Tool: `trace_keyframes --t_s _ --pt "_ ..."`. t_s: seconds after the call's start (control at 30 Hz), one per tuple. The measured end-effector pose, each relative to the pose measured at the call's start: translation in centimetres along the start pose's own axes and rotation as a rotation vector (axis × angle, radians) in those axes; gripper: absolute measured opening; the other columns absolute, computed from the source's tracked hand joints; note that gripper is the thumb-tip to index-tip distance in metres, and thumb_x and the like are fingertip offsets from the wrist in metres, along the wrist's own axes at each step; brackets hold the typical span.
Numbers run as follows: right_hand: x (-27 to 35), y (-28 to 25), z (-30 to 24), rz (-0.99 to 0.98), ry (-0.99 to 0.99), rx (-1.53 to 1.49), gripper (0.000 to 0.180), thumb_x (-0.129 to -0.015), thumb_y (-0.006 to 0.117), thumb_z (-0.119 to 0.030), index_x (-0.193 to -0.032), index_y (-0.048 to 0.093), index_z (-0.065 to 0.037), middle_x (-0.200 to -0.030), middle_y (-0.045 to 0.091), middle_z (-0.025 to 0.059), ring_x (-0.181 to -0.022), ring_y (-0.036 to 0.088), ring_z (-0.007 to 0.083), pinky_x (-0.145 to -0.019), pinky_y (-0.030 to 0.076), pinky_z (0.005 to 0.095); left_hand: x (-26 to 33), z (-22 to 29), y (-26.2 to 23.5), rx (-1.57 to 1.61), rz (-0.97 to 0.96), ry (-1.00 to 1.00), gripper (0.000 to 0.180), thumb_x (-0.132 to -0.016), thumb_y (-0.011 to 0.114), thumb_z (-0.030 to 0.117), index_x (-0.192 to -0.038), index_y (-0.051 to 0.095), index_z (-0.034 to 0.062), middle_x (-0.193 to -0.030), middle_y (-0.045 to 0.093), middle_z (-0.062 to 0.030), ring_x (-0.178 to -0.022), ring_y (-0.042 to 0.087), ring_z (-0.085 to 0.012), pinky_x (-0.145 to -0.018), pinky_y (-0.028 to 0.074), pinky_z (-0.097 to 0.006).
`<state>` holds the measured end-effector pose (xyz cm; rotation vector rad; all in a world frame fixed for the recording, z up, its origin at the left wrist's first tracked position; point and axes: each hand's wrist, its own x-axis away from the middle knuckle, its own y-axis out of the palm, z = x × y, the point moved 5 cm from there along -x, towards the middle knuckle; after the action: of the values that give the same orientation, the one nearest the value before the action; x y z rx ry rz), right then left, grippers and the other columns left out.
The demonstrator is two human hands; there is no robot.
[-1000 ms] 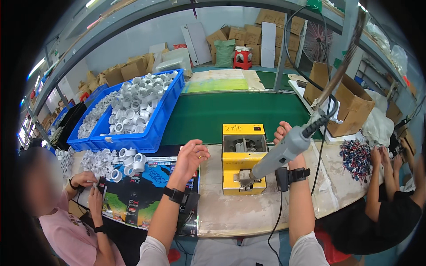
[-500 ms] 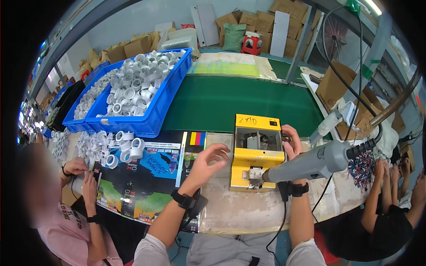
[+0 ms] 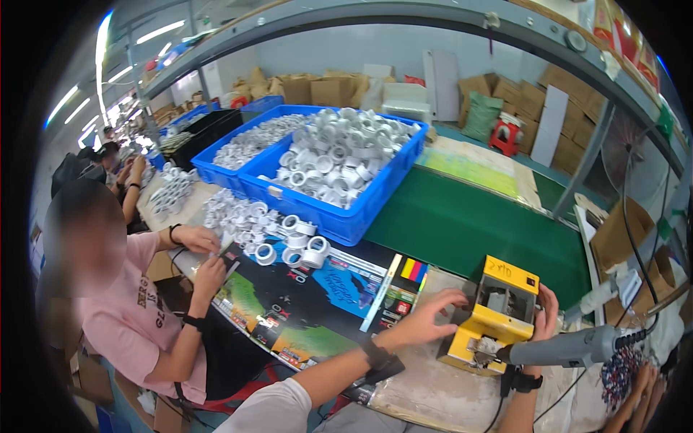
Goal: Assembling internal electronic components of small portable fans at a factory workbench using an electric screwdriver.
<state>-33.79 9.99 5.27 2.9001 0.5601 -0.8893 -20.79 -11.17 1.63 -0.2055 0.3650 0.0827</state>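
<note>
A yellow metal box-shaped fixture (image 3: 498, 322) with an open grey compartment on top stands on the table before me. My left hand (image 3: 427, 319) is at its left side, fingers spread and slightly bent, nothing in them. The fingertips come close to the box; I cannot tell if they touch. My right hand (image 3: 546, 314) lies along the fixture's right side, fingers curved and apart, the palm partly hidden. A grey electric screwdriver (image 3: 570, 348) lies across in front of my right wrist, its tip at the small metal block (image 3: 485, 351) on the fixture's front.
Blue bins (image 3: 351, 216) heaped with white plastic rings stand at the back left. More loose rings (image 3: 315, 252) lie before them on a printed sheet (image 3: 328, 289). A green conveyor belt (image 3: 462, 216) runs behind. At left sits a person in a pink shirt (image 3: 133, 303).
The view has swung left, so the fixture and both hands appear further right and tilted. My left hand has come nearer the fixture's left side. My right hand stays against its right side.
</note>
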Motion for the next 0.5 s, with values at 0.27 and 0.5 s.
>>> trace_keyframes --t_s 0.27,0.5 --pt "0.1 -0.1 2.7 0.022 -0.090 0.113 0.041 -0.095 0.040 -0.033 -0.117 0.050 0.001 -0.130 0.046 0.0145 -0.122 0.042 0.0261 -0.102 0.030 0.0358 0.4 -0.6 -0.8 -0.113 0.068 0.164 0.059 -0.079 0.065 0.026 -0.131 0.044 0.0083 -0.141 0.032 -0.0124 -0.132 0.030 -0.0268 -0.107 0.026 -0.041" --pt "0.0 -2.5 5.2 0.068 0.046 -0.008 0.046 -0.096 0.038 -0.037 -0.123 0.047 -0.001 -0.128 0.045 0.0123 -0.123 0.040 0.0227 -0.103 0.030 0.0357 0.0 0.4 0.1 -0.009 0.023 0.087 0.061 -0.076 0.062 0.017 -0.133 0.041 0.0057 -0.141 0.032 -0.0116 -0.133 0.028 -0.0264 -0.109 0.023 -0.040"
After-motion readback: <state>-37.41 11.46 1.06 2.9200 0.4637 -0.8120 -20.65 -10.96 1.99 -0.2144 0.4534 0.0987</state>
